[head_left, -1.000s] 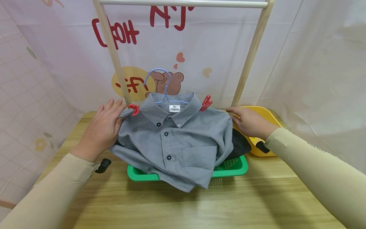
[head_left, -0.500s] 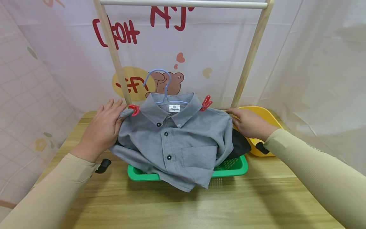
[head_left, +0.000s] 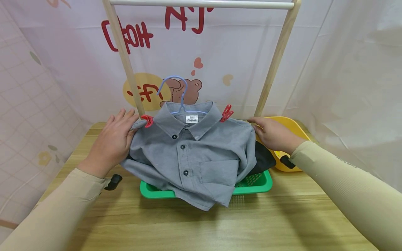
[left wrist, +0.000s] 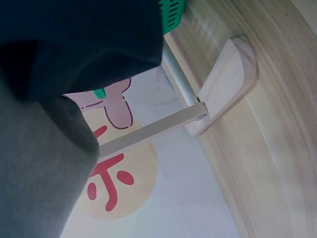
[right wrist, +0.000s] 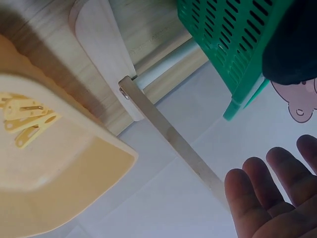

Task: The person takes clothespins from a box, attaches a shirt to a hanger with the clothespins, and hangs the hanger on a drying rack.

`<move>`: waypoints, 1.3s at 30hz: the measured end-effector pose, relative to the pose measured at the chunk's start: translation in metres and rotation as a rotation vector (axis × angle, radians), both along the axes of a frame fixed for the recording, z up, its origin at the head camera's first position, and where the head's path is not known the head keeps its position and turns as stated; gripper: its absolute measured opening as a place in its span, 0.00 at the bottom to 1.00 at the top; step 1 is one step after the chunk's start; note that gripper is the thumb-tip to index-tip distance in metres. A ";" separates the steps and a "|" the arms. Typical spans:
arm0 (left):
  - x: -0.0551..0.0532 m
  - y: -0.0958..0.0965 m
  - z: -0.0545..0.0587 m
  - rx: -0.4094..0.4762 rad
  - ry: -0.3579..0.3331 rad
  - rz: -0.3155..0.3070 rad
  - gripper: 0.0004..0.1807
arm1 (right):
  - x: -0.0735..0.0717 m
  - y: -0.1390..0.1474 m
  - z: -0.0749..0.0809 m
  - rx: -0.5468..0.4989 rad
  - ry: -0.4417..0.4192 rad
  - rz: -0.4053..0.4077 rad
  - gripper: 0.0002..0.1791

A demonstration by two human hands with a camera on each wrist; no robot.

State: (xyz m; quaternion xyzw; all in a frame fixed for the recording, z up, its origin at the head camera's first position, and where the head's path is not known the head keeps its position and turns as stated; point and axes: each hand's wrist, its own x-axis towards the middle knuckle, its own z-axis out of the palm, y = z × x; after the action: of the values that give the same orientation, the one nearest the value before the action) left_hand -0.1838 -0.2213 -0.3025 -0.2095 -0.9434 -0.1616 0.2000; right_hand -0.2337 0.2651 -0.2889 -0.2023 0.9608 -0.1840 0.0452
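A grey button-up shirt [head_left: 216,146] on a blue hanger [head_left: 183,96] lies over a green basket [head_left: 251,189]. Red clips [head_left: 148,120] sit on both shoulders. Black cloth [head_left: 263,158] shows beneath it. At the shirt's left shoulder rests my left hand [head_left: 110,143], fingers mostly straight; the left wrist view shows grey cloth [left wrist: 39,158] but no fingers. My right hand [head_left: 276,134] touches the opposite shoulder with its fingertips. Loosely extended fingers of the right hand [right wrist: 277,208] appear in the right wrist view, with no cloth seen between them.
Behind the shirt stands a wooden rack with a white top bar [head_left: 201,4]; its foot [left wrist: 228,79] rests on the table [head_left: 150,226]. A yellow basket [head_left: 290,124] on the right holds several yellow clips [right wrist: 29,119]. A printed white sheet [head_left: 238,42] hangs behind.
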 end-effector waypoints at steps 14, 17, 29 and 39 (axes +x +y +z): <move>0.001 0.001 0.002 -0.003 -0.026 0.011 0.25 | 0.004 -0.004 0.004 -0.074 0.054 0.016 0.23; 0.002 0.001 0.002 -0.005 -0.042 0.013 0.25 | 0.005 -0.006 0.004 -0.096 0.072 0.026 0.23; 0.003 0.003 0.000 0.003 -0.037 0.005 0.24 | 0.007 -0.026 0.006 -0.113 0.109 0.094 0.20; 0.003 0.003 0.000 -0.015 -0.035 -0.013 0.25 | 0.004 -0.036 0.006 -0.051 0.211 0.110 0.07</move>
State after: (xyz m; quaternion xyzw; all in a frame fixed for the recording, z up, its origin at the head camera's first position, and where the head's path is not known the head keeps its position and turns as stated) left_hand -0.1805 -0.2184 -0.3027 -0.2144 -0.9465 -0.1595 0.1807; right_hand -0.2299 0.2295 -0.2834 -0.2739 0.9428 -0.1831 -0.0513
